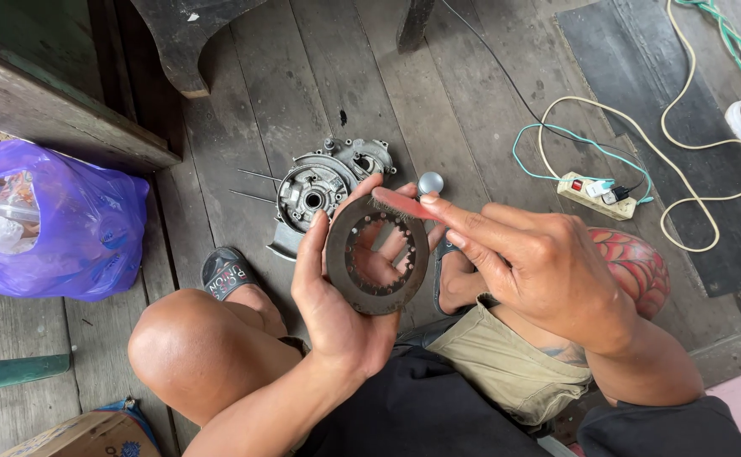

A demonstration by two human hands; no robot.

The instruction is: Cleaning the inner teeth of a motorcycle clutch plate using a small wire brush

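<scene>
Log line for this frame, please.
left hand: holds ring disc | right hand: brush on disc | floor: engine cover

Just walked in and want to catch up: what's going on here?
A person squats on a plank floor. The left hand holds up a dark toothed ring. The right hand presses a red brush against the ring's top edge. A grey engine casing lies on the floor just beyond, with a purple bag off to the side.

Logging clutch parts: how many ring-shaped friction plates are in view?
1. The ring plate is held in the left hand, with the red brush in the right hand on its top edge. Others may be hidden inside the engine cover.
</scene>
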